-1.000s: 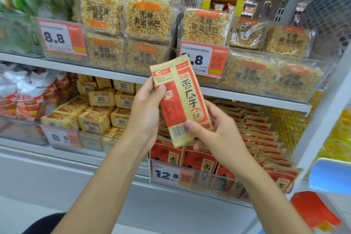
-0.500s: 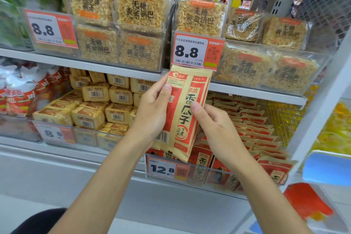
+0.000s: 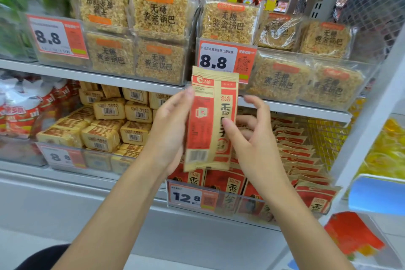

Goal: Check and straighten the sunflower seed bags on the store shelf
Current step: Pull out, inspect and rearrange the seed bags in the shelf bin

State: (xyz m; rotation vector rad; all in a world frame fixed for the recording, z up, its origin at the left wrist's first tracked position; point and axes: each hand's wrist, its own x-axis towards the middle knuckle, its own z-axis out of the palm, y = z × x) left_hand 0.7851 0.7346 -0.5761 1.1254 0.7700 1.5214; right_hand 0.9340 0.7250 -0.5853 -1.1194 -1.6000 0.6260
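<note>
A tan and red sunflower seed bag (image 3: 211,116) stands upright in the air in front of the lower shelf. My left hand (image 3: 169,131) grips its left edge, thumb on the front near the top. My right hand (image 3: 247,136) is at its right edge with the thumb pressed on the front and the other fingers spread apart behind. Below and to the right, rows of the same seed bags (image 3: 293,155) lie stacked in a clear bin, behind a 12.8 price tag (image 3: 188,196).
The shelf above (image 3: 92,74) holds clear packs of rice crackers (image 3: 160,17) with 8.8 price tags (image 3: 221,61). Yellow snack blocks (image 3: 105,125) fill the bin to the left. A white upright post (image 3: 372,120) and wire mesh close off the right side.
The bag has turned from tilted to upright and sits a little higher. My right hand has loosened, its fingers now spread behind the bag.
</note>
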